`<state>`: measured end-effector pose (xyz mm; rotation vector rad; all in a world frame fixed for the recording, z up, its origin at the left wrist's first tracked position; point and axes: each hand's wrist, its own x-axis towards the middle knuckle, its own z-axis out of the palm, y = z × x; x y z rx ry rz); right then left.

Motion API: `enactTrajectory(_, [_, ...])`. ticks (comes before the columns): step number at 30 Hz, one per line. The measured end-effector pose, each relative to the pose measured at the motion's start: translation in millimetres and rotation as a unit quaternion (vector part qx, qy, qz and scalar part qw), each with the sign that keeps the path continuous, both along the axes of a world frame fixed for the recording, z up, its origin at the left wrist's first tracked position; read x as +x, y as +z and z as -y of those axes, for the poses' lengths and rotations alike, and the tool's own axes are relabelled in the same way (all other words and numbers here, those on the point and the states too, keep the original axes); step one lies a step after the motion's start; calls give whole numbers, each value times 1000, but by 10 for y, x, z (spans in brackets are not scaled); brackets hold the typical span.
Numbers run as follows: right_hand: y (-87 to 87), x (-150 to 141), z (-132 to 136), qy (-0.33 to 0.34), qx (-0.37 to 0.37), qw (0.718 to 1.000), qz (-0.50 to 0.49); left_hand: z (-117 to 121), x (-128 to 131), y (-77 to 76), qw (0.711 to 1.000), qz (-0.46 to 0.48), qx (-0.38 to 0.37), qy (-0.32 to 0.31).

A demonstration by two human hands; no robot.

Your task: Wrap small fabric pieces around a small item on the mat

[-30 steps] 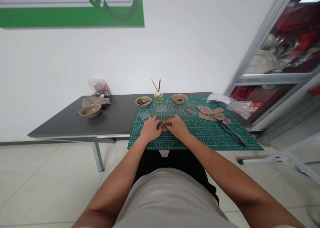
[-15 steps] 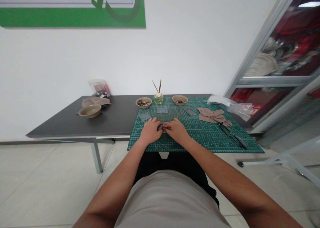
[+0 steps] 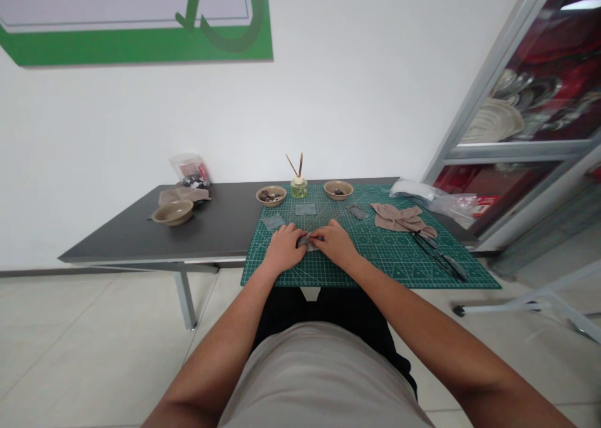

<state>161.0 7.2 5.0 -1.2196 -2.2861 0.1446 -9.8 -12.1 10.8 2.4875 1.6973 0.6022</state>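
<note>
The left hand (image 3: 285, 249) and right hand (image 3: 337, 245) have their fingertips closed on a small grey piece (image 3: 308, 243) between them, over the green cutting mat (image 3: 375, 262) near its front edge. Beyond, a flat grey patch (image 3: 306, 209) lies before a glass bottle (image 3: 299, 189).

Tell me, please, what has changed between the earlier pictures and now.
Only the camera view has visibly shifted a little: the sign now sits slightly lower in the picture. The left hand and right hand stay at the small grey piece; no grasp was visibly taken or released. The mat, bottle and cloth stayed in place.
</note>
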Motion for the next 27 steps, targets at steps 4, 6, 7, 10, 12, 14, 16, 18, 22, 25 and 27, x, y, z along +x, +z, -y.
enactTrajectory(4, [-7, -45, 5, 37, 15, 999, 11, -6, 1, 2, 1000, -2, 1, 5])
enactTrajectory(6, [-6, -33, 1, 56, 11, 998, 7, -13, -2, -5, 1000, 2, -1, 2])
enactTrajectory(7, [-3, -22, -5, 53, 7, 999, 5, -17, -3, -10, 1000, 4, -2, 0])
enactTrajectory(10, [9, -18, -22, 12, -6, 1000, 1, -26, -2, -24, 1000, 8, -2, 1])
enactTrajectory(12, [7, -47, -21, 3, -18, 1000, -6, -24, 1, -27, 1000, 19, 6, 9])
enactTrajectory(14, [-9, -73, -10, 4, -30, 999, -28, -19, 3, -26, 999, 37, 12, 12])
enactTrajectory(16, [-32, -64, 0, -10, -31, 997, -67, -14, -1, -24, 999, 40, 18, 4])
enactTrajectory(18, [-53, -17, 4, -30, -25, 996, -86, -16, -9, -27, 999, 20, 25, -7])
enactTrajectory(22, [-64, 85, -10, -55, -60, 997, -20, -48, -23, -60, 1000, -10, 24, -15])
enactTrajectory(25, [-38, 87, -23, -51, -85, 995, 11, -83, -43, -93, 999, 38, 29, -14])
enactTrajectory(27, [-10, 62, -32, -54, -99, 994, 3, -105, -70, -114, 993, 114, 42, -6])
